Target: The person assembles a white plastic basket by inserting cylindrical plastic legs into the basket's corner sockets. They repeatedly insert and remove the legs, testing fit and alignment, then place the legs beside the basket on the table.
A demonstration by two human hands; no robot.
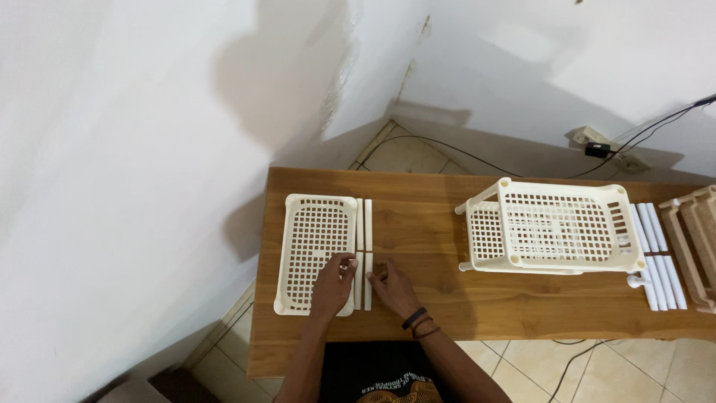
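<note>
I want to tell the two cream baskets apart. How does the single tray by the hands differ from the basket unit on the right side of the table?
The flat cream plastic lattice tray is one layer lying flat; the stacked cream plastic basket unit is assembled in two tiers on posts. The left hand rests on the tray; no hand touches the unit. White rods lie beside each. Both share colour and grid pattern.

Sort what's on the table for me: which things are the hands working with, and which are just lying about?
In hand:
- left hand resting on the cream basket tray
- right hand at the white posts lined up beside that tray

Lying about:
- assembled two-tier basket rack
- spare white posts to its right
- beige rack at the table edge
- cables and wall socket
</note>
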